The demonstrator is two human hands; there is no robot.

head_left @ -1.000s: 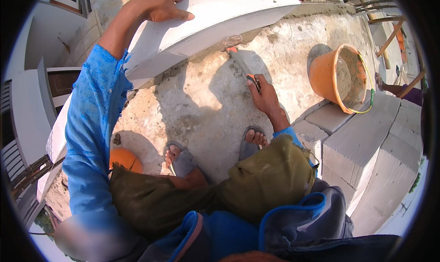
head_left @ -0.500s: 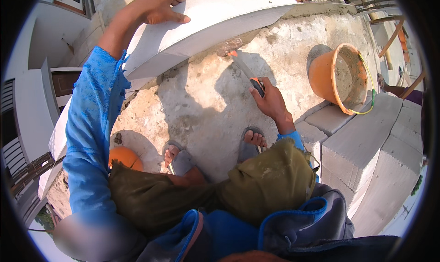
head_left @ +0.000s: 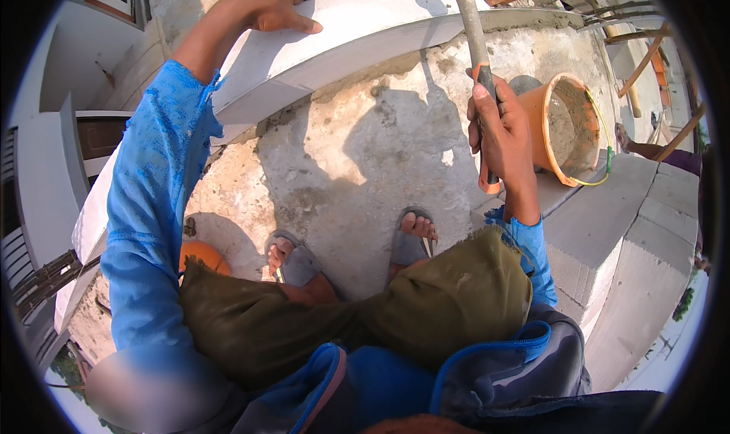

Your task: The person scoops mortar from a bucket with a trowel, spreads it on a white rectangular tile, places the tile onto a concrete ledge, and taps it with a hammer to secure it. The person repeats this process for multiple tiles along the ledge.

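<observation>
A hammer [head_left: 473, 35] with a grey shaft and a black-and-orange grip stands raised in my right hand [head_left: 503, 126], whose fingers wrap round the grip. Its head, partly cut off by the top edge of the view, is above the far part of a row of white building blocks [head_left: 350, 35]. Across the nearer part of that row lies my left hand [head_left: 277, 8], thumb stretched over the top face and fingers curled towards the far edge, partly hidden. Grey mortar [head_left: 525, 20] shows along the row's far end.
An orange bucket [head_left: 541, 122] holding grey mortar is tipped towards the right, beside stacked grey-white blocks [head_left: 601, 213]. An orange round object [head_left: 205, 259] sits by my left foot. My sandalled feet stand on rough concrete [head_left: 342, 221]. Another person's leg [head_left: 642, 147] shows at far right.
My right hand has lifted the hammer up and to the right, from low beside the blocks to above them. The left hand stays on the block.
</observation>
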